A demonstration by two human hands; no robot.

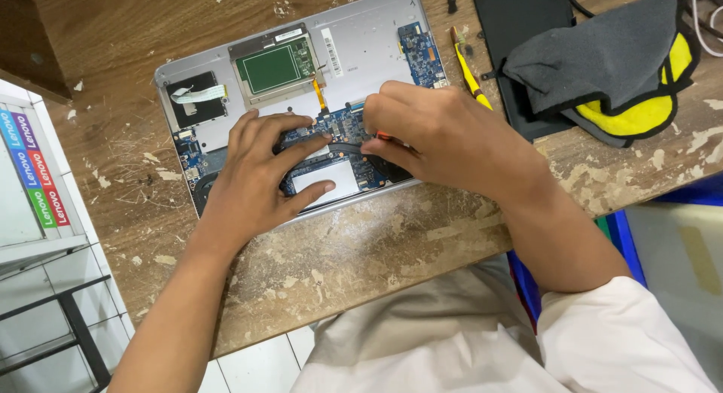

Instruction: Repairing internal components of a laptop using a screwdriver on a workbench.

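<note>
Head view: opened laptop (pixel 354 47) lies bottom-up on the worn wooden bench (pixel 361 250), inner boards bare. My left hand (pixel 260 171) is spread flat, fingers fanned over the blue motherboard (pixel 343 126) and thumb on the pale patch below it, steadying the chassis. My right hand (pixel 444 133) is curled, fingertips pinching a small red-tipped tool (pixel 384 136), probably a screwdriver, though most of it is hidden under my fingers. Tip sits on the board just right of my left fingertips, near the black curved heat pipe (pixel 343 147).

Judged step: working a fastener or connector on the board, mid-disassembly. Next move needs the tool kept square on its spot and the left hand holding the shell still.

Beyond my right hand: a yellow-handled tool (pixel 468 71), then a grey and yellow cloth (pixel 610 62) on a black slab (pixel 520 31). Green-faced module (pixel 275 65) sits past my left fingers.
</note>
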